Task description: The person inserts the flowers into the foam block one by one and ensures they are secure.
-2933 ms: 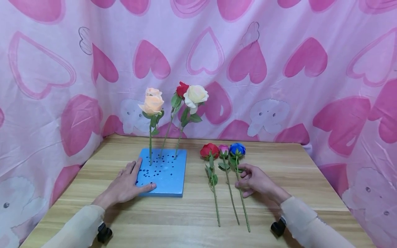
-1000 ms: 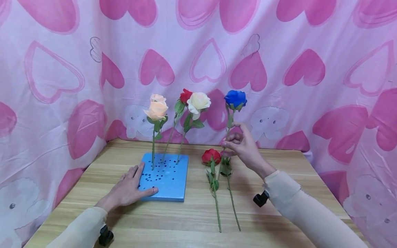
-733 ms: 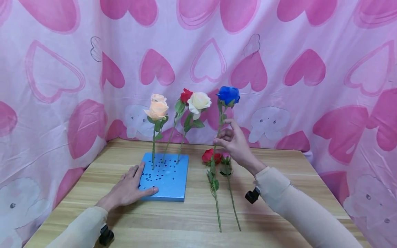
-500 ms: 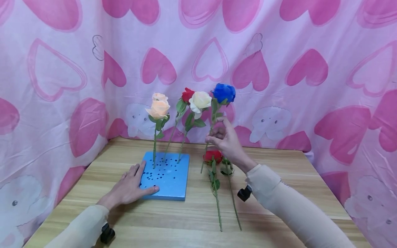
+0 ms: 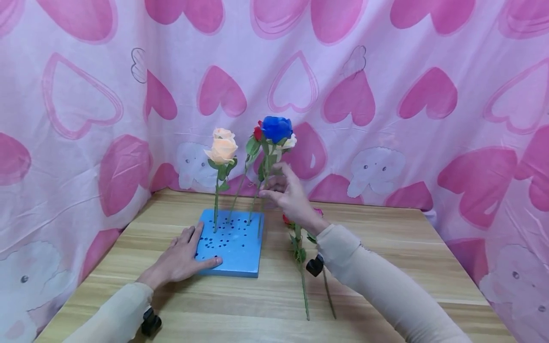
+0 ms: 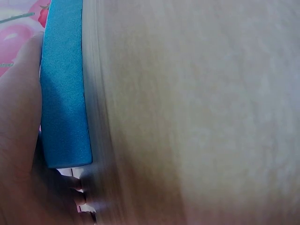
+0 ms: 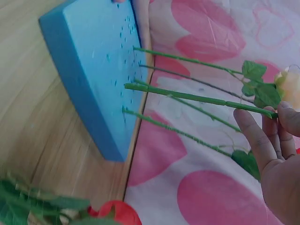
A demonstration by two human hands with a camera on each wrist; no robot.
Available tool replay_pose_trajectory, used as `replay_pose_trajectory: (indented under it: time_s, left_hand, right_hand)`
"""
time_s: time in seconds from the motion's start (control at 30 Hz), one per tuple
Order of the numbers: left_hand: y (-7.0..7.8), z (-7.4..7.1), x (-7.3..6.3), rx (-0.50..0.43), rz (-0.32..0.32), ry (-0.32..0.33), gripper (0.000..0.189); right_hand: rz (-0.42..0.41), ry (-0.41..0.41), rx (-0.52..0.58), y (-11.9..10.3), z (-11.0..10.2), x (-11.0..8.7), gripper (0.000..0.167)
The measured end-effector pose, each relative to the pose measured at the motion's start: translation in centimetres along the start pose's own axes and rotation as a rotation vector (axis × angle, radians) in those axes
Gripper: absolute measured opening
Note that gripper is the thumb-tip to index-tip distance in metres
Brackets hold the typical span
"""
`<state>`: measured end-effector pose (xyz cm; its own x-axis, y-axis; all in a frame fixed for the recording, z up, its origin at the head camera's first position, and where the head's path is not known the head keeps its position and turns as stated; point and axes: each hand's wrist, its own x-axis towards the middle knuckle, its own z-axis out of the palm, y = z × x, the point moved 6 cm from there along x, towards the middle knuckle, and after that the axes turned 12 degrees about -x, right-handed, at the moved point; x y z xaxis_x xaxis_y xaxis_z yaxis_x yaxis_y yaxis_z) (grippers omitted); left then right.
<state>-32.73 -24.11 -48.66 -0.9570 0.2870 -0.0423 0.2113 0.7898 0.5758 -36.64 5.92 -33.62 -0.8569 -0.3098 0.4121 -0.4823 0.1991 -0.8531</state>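
One blue rose (image 5: 276,128), stem (image 7: 187,95) near upright, pinched by right hand (image 5: 289,193), the nearer; bloom above fingers, lower end below, over block (image 5: 236,262), seemingly unseated. Left hand (image 5: 180,255): thumb apart from fingers, resting on block's left edge.

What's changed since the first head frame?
Blue rose: lifted off the table by the right hand, now roughly upright and carried left to the blue board, partly covering the white rose in the head view. Unchanged: left hand on the board, peach roses standing, lying red rose and pink rose.
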Motion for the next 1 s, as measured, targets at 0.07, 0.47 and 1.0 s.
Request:
replay_pose_trajectory:
  time_s: [0.07,0.47,1.0]
  left_hand:
    - [0.0,0.0,0.0,-0.001,0.0,0.001,0.133]
    - [0.1,0.0,-0.1,-0.019,-0.008,-0.013,0.133]
    - [0.1,-0.2,0.0,-0.014,0.003,-0.003,0.133]
  right_hand:
    - [-0.015,-0.002,0.004,0.0,0.6,0.4,0.051]
    - [0.01,-0.027,0.075,0.9,3.8,2.0,0.041]
    - [0.051,0.01,0.088,2.0,6.0,3.8,0.035]
